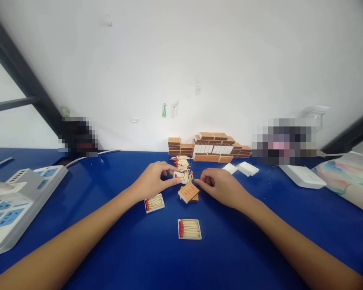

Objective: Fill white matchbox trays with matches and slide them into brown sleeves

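Observation:
My left hand (157, 177) grips a small white matchbox tray (178, 176) between thumb and fingers; it is partly filled with red-tipped matches. Loose matches (187, 176) lie crosswise at the tray's right end. My right hand (222, 186) is closed just right of them, its fingertips near the matches; whether it pinches one I cannot make out. Below the tray, an orange-brown matchbox sleeve (189, 192) rests tilted over another one. Two trays full of matches stand closer to me: one tray (154, 203) by my left wrist, another tray (190, 229) at the front.
Behind my hands lies a heap of loose matches (181, 162). Stacked matchboxes (213, 149) line the wall. White empty-looking trays (247, 168) sit behind my right hand. A power strip (27, 209) is at left; a white device (304, 176) and a colourful package (347, 177) at right.

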A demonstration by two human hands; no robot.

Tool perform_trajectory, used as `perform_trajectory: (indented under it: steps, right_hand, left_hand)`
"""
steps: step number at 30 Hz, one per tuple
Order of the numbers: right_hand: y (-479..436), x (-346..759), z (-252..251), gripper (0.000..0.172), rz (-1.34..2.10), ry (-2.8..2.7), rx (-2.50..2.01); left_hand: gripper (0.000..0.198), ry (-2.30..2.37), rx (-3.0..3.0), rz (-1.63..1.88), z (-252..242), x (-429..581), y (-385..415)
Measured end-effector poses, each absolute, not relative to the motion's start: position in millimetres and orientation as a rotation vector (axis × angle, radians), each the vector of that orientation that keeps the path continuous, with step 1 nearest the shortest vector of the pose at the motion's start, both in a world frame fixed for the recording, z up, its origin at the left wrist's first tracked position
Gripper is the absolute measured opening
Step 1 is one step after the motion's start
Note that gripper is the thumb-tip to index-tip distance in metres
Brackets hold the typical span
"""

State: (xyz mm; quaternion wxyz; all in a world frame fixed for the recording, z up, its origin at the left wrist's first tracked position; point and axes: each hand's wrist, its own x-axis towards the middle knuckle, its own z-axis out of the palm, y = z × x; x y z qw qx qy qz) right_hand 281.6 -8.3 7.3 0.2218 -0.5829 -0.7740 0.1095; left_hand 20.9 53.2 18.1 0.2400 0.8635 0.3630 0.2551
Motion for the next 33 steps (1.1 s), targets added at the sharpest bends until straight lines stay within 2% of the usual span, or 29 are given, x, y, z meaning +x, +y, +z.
perform_trajectory:
  steps: [21, 29, 33]
  right_hand:
    - [-9, 277, 4, 0.026, 0.318, -2.115, -1.615]
    - [-9, 269, 8, 0.025, 0.273, -2.043, -1.784]
    - [-9, 262, 12, 0.030, 0.306, -2.000, -1.886]
  left_hand:
    - [0.038, 1.012, 2.350, 0.701, 21, 17, 56]
    - [0.035, 1.058, 2.322, 0.715, 38, 10, 56]
    - [0.033, 1.075, 2.318, 0.737, 47, -3, 49]
